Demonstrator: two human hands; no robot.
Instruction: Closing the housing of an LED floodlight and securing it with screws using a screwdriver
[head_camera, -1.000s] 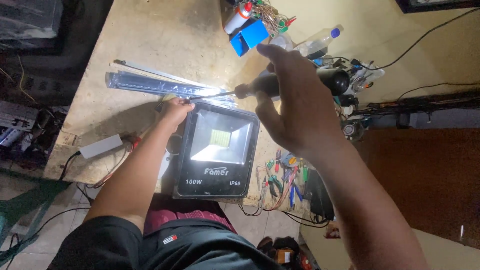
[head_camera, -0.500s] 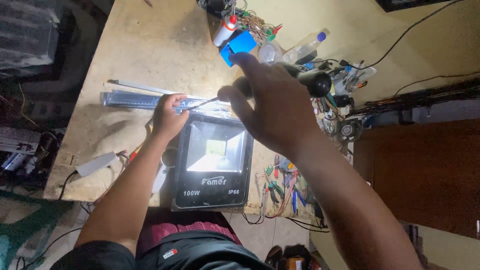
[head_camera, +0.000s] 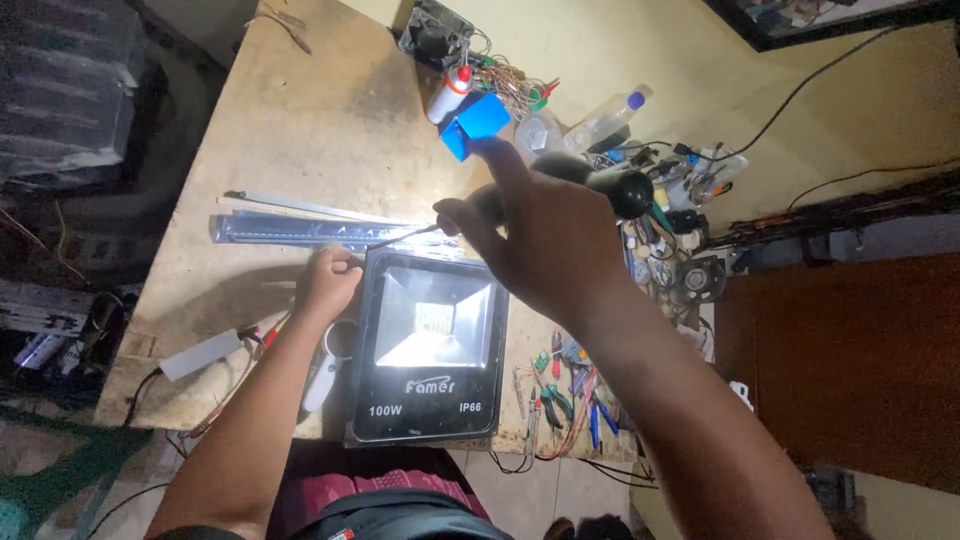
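A black square LED floodlight lies face up on the wooden workbench, close to its near edge. My left hand rests against the lamp's upper left corner, fingers curled on the housing. My right hand hovers over the lamp's top edge and grips a screwdriver with a black handle. Its thin metal shaft points left, with the tip near the lamp's top left corner.
Long clear strips lie just beyond the lamp. A white power block with wires sits at the left. A blue box, a glue bottle, a plastic bottle, tools and loose wires clutter the bench's right side.
The view has shifted, so the lamp sits lower and more central in frame. My right hand with the screwdriver has stayed over the lamp's top edge; my left hand keeps to the top left corner.
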